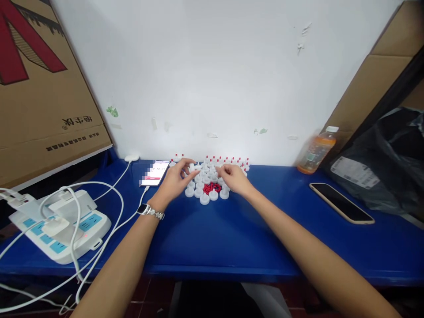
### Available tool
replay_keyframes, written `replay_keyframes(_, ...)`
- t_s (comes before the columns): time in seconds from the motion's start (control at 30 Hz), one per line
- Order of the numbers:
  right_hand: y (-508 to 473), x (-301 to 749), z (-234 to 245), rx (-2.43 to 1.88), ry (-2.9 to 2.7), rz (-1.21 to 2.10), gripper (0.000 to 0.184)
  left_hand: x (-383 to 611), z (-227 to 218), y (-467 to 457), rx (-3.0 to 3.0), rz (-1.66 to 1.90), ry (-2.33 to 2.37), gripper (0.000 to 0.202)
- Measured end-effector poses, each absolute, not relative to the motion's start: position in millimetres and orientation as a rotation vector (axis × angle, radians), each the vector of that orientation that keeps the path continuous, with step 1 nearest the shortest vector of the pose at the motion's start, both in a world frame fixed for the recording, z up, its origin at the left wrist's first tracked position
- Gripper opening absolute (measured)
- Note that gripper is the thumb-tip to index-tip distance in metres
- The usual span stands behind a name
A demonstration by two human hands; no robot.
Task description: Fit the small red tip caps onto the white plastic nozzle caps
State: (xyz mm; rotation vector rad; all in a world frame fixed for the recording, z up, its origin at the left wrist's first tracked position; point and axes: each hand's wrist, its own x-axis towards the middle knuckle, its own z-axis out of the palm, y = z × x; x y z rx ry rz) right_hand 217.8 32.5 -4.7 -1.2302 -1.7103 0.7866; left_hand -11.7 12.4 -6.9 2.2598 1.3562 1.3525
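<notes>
cardboard [36,106] on your left carried inverted chinese characters with a circled registered mark, a smaller line beneath them, and a big red printed shape. on the right, a dark plastic bag [374,145] bore a white label [353,172] whose print was too small to read; the orange drink bottle [316,152] near it had a label equally hard to make out. digits on the lit phone [154,173] beside your left hand [177,177] were too tiny to be sure of.

your left thumb and fingers were parted just enough to grip a white cap [192,167] above the cluster. your right hand [234,177] had its thumb and forefinger drawn close together over the cluster's right side; i could not tell whether they pinched anything. white caps [198,193] lay between and below your hands on the blue table [225,238], around a pile of red tips [210,188], with red-tipped ones in rows near the wall [205,79].

a power strip [101,227] and looping white cables [92,182] crowded your left forearm; a dark-screened phone [342,203] lay right.
</notes>
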Motion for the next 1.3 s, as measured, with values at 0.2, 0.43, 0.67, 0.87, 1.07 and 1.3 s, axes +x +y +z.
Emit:
replay_keyframes(0.2, 28.2, 207.3, -14.0, -1.18, -1.809, 0.553, 0.025, -3.5, -15.0, 12.2, 2.243, 1.133, 1.283, 0.039)
replay_keyframes(0.43, 36.9, 171.2, -1.7, -0.807, -1.77, 0.854, 0.022, -10.9, -8.5, 10.0, 2.195, 1.244, 1.321, 0.035)
replay_keyframes(0.67, 107.5, 124.0, 9.0, -1.021, -1.927, 0.546, 0.011, -44.4, -20.8, 21.0, 2.068, 0.836, 1.815, 0.019)
replay_keyframes(0.87, 147.1, 92.1, 0.6, -1.286, -2.307, 0.332, 0.018, -46.6, -25.2, 19.5, 2.095, 0.702, 1.839, 0.018)
replay_keyframes(1.07, 161.3, 83.4, 4.8, -1.325, -2.506, 0.315, 0.007, -47.2, -33.4, 22.5, 2.059, 0.737, 1.918, 0.014)
replay_keyframes(1.3, 162.6, 52.5, 5.9, -1.368, -2.422, 0.204, 0.031, -47.8, -35.1, 25.4, 1.978, 0.861, 2.08, 0.007)
